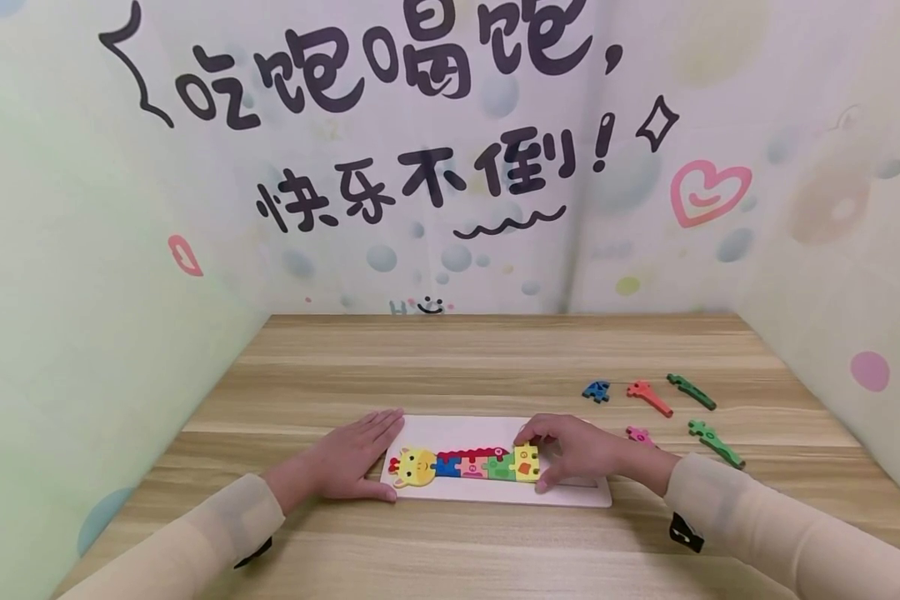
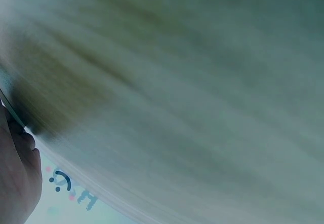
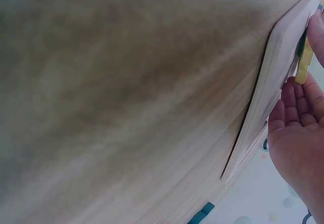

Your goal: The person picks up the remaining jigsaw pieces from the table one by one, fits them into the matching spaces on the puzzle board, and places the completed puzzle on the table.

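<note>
A white puzzle board [image 1: 457,427] lies on the table with a giraffe puzzle partly laid in it. From left run a yellow giraffe head [image 1: 414,469], a blue piece [image 1: 446,468], a pink piece [image 1: 473,470] and a green piece [image 1: 500,468], with a red mane [image 1: 465,455] above. My right hand [image 1: 581,450] pinches a yellow puzzle piece [image 1: 526,460] between thumb and fingers at the neck's right end; the right wrist view shows this yellow piece [image 3: 304,64] at the fingertips. My left hand [image 1: 348,458] rests with straight fingers at the board's left end.
Loose puzzle pieces lie right of the board: a blue one [image 1: 596,391], an orange-red one [image 1: 651,398], a dark green one [image 1: 692,392], a green one [image 1: 716,443] and a pink one [image 1: 641,435], partly behind my right arm. Printed walls enclose the wooden table [image 1: 420,358].
</note>
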Demonstrator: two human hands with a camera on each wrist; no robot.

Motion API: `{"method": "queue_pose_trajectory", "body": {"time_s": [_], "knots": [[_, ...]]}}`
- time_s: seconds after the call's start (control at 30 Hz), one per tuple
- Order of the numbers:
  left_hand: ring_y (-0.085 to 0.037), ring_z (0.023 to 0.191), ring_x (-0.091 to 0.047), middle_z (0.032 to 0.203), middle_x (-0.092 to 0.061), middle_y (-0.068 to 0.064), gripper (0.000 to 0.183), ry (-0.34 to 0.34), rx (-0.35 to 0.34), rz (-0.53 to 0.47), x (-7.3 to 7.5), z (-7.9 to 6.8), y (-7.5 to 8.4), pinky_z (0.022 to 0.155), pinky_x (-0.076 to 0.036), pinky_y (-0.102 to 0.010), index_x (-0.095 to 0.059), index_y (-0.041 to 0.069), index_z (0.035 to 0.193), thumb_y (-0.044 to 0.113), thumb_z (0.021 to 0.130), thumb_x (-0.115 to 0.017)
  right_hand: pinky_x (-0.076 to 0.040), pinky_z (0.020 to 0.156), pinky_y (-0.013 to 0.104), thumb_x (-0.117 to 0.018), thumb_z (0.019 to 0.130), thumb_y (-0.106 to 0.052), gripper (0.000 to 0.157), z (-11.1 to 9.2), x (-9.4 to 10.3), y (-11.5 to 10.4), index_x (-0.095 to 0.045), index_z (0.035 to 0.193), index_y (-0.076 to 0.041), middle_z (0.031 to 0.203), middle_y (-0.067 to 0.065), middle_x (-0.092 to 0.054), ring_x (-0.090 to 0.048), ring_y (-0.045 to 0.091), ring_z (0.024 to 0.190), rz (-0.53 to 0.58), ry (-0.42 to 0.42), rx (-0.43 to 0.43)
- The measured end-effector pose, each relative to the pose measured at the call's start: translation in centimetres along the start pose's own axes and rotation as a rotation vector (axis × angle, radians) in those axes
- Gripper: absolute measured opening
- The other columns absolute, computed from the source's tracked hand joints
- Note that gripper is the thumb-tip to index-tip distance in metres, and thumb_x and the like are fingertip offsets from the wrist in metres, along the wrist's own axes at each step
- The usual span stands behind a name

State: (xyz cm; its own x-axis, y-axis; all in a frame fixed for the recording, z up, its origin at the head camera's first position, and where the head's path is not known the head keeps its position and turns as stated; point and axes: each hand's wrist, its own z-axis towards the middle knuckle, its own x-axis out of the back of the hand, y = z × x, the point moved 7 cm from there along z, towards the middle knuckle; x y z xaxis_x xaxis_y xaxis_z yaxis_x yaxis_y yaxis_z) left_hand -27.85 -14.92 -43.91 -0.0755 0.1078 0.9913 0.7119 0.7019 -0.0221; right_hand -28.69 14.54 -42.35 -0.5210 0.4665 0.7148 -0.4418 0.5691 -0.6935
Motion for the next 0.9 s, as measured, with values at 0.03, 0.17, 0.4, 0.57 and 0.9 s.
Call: {"method": "queue_pose_trajectory", "body": {"time_s": [0.03, 0.17, 0.4, 0.57, 0.9], "knots": [[-0.022, 0.147, -0.012, 0.161, -0.015, -0.008, 0.109, 0.000, 0.000, 0.001, 0.01, 0.00, 0.01, 0.116, -0.018, -0.038, -0.018, 0.005, 0.155, 0.083, 0.082, -0.034, -0.046, 0.096, 0.036, -0.085, 0.075, -0.031, 0.052, -0.01, -0.01, -0.03, -0.064, 0.121, -0.020, 0.115, -0.012, -0.057, -0.051, 0.015, 0.104, -0.002, 0.001, 0.002], [-0.022, 0.147, -0.012, 0.161, -0.015, -0.008, 0.108, -0.001, 0.002, 0.004, -0.01, -0.03, 0.03, 0.116, -0.018, -0.038, -0.018, 0.005, 0.155, 0.083, 0.082, -0.034, -0.046, 0.096, 0.035, -0.086, 0.074, -0.030, 0.052, -0.02, -0.07, -0.12, -0.064, 0.121, -0.019, 0.116, -0.012, -0.057, -0.051, 0.015, 0.104, -0.004, 0.004, 0.007], [-0.022, 0.147, -0.011, 0.162, -0.014, -0.008, 0.109, -0.009, 0.005, -0.004, -0.07, -0.05, 0.04, 0.116, -0.017, -0.038, -0.017, 0.005, 0.155, 0.083, 0.082, -0.034, -0.046, 0.096, 0.034, -0.086, 0.074, -0.031, 0.052, 0.05, -0.26, -0.05, -0.064, 0.121, -0.021, 0.117, -0.012, -0.057, -0.052, 0.014, 0.105, -0.027, -0.001, 0.008], [-0.022, 0.147, -0.011, 0.162, -0.014, -0.008, 0.108, -0.006, 0.006, -0.002, -0.02, -0.04, -0.01, 0.116, -0.017, -0.038, -0.017, 0.005, 0.155, 0.083, 0.082, -0.034, -0.045, 0.097, 0.036, -0.085, 0.075, -0.032, 0.051, 0.05, -0.12, -0.12, -0.064, 0.120, -0.021, 0.119, -0.011, -0.056, -0.051, 0.015, 0.107, -0.036, -0.003, 0.009], [-0.021, 0.147, -0.011, 0.162, -0.014, -0.008, 0.108, -0.007, 0.001, -0.004, -0.04, 0.03, -0.08, 0.116, -0.016, -0.038, -0.017, 0.005, 0.155, 0.083, 0.082, -0.034, -0.045, 0.098, 0.035, -0.085, 0.074, -0.032, 0.051, 0.10, -0.16, -0.08, -0.064, 0.120, -0.022, 0.118, -0.013, -0.056, -0.050, 0.013, 0.108, -0.049, -0.006, 0.020]]}}
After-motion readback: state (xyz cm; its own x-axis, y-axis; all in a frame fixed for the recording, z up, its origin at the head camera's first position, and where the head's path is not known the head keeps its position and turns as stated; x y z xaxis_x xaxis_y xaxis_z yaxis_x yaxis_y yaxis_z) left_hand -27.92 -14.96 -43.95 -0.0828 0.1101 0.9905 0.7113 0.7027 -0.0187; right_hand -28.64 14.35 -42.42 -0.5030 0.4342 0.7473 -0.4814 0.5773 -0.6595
